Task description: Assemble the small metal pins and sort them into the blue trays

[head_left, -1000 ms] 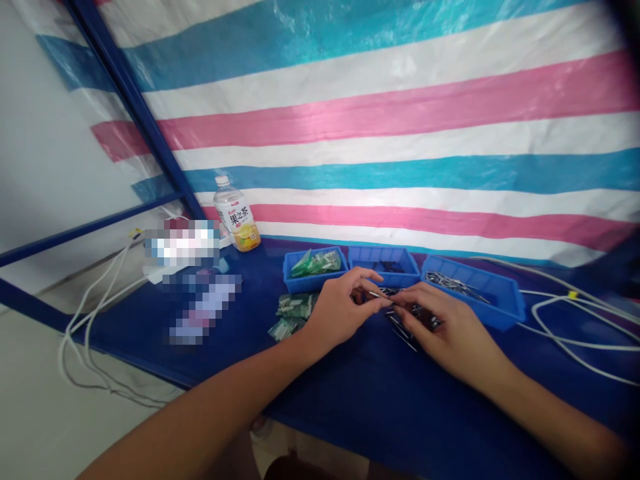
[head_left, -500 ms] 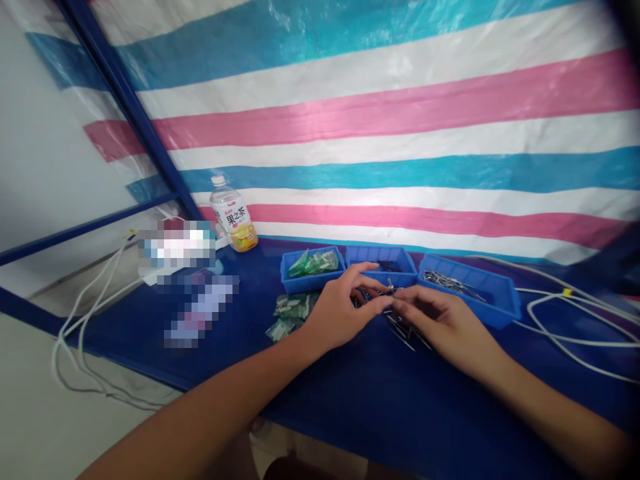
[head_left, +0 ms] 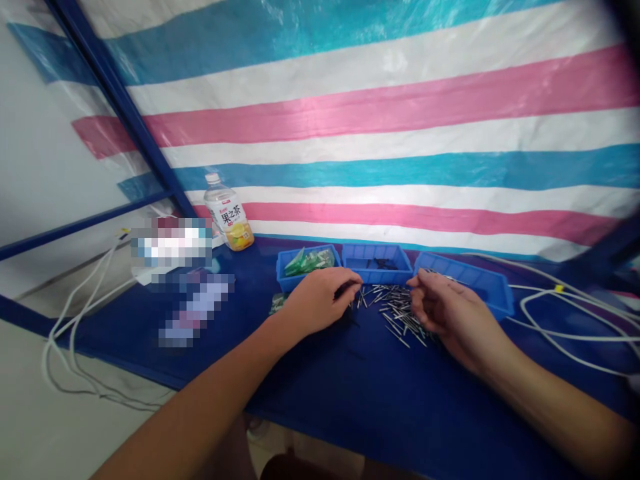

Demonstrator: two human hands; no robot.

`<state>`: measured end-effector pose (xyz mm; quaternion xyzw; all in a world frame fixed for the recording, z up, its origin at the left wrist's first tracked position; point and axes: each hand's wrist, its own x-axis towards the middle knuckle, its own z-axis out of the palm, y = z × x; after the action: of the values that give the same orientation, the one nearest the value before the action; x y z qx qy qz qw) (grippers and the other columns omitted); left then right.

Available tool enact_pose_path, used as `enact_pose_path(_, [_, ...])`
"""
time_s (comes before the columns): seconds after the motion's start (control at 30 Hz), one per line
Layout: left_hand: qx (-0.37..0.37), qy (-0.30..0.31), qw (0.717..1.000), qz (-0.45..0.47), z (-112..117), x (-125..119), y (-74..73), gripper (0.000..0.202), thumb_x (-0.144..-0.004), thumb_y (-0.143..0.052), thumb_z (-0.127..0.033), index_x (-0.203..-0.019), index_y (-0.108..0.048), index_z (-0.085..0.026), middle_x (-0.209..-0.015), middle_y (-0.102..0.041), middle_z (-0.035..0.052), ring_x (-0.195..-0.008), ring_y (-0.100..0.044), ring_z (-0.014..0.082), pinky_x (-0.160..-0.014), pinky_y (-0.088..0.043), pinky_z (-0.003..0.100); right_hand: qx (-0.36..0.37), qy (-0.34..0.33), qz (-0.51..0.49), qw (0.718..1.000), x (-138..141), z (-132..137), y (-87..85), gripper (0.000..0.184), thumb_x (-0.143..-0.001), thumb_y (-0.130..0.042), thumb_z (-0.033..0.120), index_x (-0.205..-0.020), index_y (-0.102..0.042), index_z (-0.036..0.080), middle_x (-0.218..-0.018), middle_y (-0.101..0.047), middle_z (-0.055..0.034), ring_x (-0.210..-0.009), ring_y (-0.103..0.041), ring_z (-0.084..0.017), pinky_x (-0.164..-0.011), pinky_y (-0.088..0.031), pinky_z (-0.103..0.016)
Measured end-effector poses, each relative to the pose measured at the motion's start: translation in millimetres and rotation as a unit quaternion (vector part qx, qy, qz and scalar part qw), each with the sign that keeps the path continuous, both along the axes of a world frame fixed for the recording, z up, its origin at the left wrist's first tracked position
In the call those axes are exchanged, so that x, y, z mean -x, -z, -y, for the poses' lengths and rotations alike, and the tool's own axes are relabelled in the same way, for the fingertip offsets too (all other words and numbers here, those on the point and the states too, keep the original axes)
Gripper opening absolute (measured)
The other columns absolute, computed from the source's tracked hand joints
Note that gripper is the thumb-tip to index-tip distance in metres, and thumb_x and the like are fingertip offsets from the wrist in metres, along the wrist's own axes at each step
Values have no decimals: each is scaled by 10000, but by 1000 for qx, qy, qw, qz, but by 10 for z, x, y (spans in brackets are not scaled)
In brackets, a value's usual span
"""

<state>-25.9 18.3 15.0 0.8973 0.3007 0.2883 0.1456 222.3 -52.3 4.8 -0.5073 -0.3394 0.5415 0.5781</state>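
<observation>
Plainly, in the head view, thin metal pins (head_left: 399,312) lie heaped on the tabletop (head_left: 345,393) between my grips, closest to the right. My left grip (head_left: 325,301) curls, thumb near fingers, before the left box (head_left: 287,283); whether it pinches anything, I cannot tell. My right grip (head_left: 453,317) bends its fingertips together beside the right box (head_left: 495,299), contents equally unclear to me. Ahead, between both grips, sits the middle box (head_left: 375,275). Such slender pieces, I judge, want a light fingertip pinch, wrists clear of the heap.
</observation>
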Motion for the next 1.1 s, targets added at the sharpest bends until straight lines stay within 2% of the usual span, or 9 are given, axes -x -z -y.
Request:
enact_pose_path(0.13, [-3,7,995,-98,32,139,-229,281,-1049,-661,-368,-1247,-746,-187,-1194,-769,91,-1138,-711,260,-1025,-555,430,-24,-22,36,999,43,43,-3,433,-853,-832,620,-933,-730,206,-637,-610,8,-513,-503,-103,-436,-294,-189])
enact_pose_path(0.27, [23,43,989,-138,284,170,-450,405,-993,-745,-445,-1348,-729,-251,-1296,-732,80,-1217,-683,255,-1080,-542,397,-32,-36,57,997,53,71,-12,419,-887,-806,617,-937,-722,209,-640,-617,12,-523,-513,-101,-463,-331,-194])
enact_pose_path(0.33, [18,76,980,-185,442,148,-451,488,-959,-779,-479,-1405,-701,-296,-1435,-682,62,-1319,-636,277,-1175,-489,427,-36,-44,61,997,55,78,-13,414,-896,-798,616,-942,-717,213,-646,-621,13,-526,-517,-104,-466,-341,-200])
enact_pose_path(0.43, [-19,-9,974,-226,633,106,-315,948,-902,-814,-554,-1697,-358,-311,-1693,-465,107,-1503,-473,388,-1237,-423,559,-39,-53,66,996,60,82,-13,404,-920,-772,616,-947,-713,217,-653,-623,13,-530,-521,-105,-468,-342,-203])
enact_pose_path(0.53, [-30,-125,956,-265,737,94,-163,926,-962,-712,-602,-1722,-308,-257,-1681,-452,172,-1476,-481,440,-1191,-444,623,-37,-61,67,995,63,85,-12,397,-933,-758,611,-940,-711,217,-660,-625,12,-537,-526,-103,-468,-331,-203])
enact_pose_path(0.63, [-4,-192,941,-280,764,138,-111,880,-989,-659,-614,-1688,-377,-159,-1589,-523,222,-1406,-546,444,-1124,-513,576,-40,-67,68,995,65,88,-11,393,-935,-759,608,-938,-709,218,-660,-625,12,-537,-525,-104,-463,-314,-204])
enact_pose_path(0.77, [78,-176,947,-259,717,234,-141,869,-986,-672,-602,-1667,-398,-137,-1591,-526,214,-1351,-633,404,-1067,-566,496,-37,-73,72,994,63,91,-9,397,-937,-753,612,-938,-712,217,-655,-625,11,-539,-528,-107,-471,-315,-206])
enact_pose_path(0.87, [119,-162,952,-229,646,257,-148,770,-982,-721,-474,-1632,-456,-157,-1557,-560,184,-1270,-689,359,-1031,-583,459,-31,-78,76,994,60,90,-8,398,-931,-759,612,-934,-710,217,-648,-625,11,-541,-528,-111,-472,-311,-208])
enact_pose_path(1.1, [120,-72,981,-135,461,83,-60,555,-917,-768,-218,-1456,-639,-190,-1324,-694,102,-1012,-736,234,-903,-606,363,-37,-87,86,992,56,70,7,410,-928,-744,631,-926,-690,224,-655,-633,13,-527,-528,-119,-461,-296,-221])
